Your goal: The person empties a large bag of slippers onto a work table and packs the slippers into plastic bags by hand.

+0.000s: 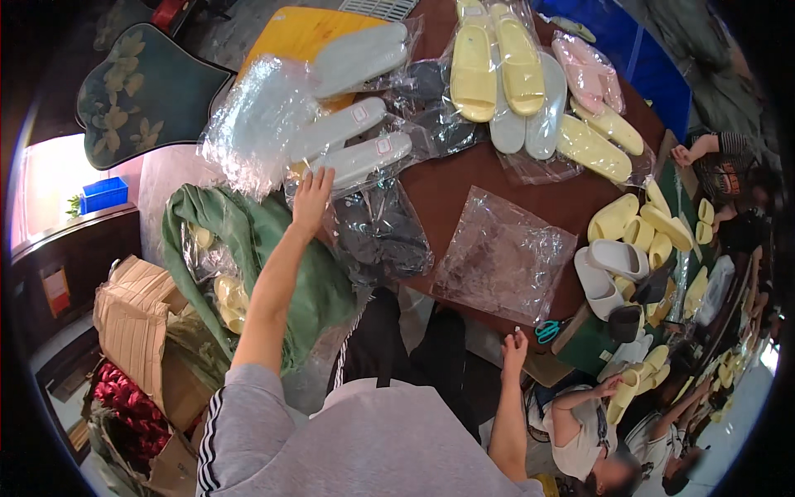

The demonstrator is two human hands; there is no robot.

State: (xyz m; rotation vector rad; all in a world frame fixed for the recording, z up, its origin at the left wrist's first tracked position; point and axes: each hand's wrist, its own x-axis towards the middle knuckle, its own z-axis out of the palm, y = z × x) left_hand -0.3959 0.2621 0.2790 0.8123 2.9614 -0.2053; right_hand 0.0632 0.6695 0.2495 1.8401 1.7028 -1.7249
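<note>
My left hand (pixel 312 201) reaches to the table's left edge, fingers stretched out. Its fingertips lie by the near end of a bagged pale grey slipper (pixel 364 161); whether they press on the plastic I cannot tell. Beside this hand are dark bagged slippers (pixel 379 236) and a heap of clear plastic bags (pixel 257 124). My right hand (pixel 514 352) is held low off the table's near edge, fingers drawn together. A tiny white bit shows at its fingertips, too small to name. Close to it are turquoise-handled scissors (pixel 546 331) and a flat clear plastic bag (pixel 505 257).
Bagged yellow slippers (pixel 474 74) and pink slippers (pixel 588 70) lie across the brown table (pixel 443 186). Loose yellow slippers (pixel 613 217) and grey ones (pixel 598 282) crowd the right. A green sack (pixel 315 290) and cardboard box (pixel 137 311) stand left. Co-workers (pixel 580 422) sit at right.
</note>
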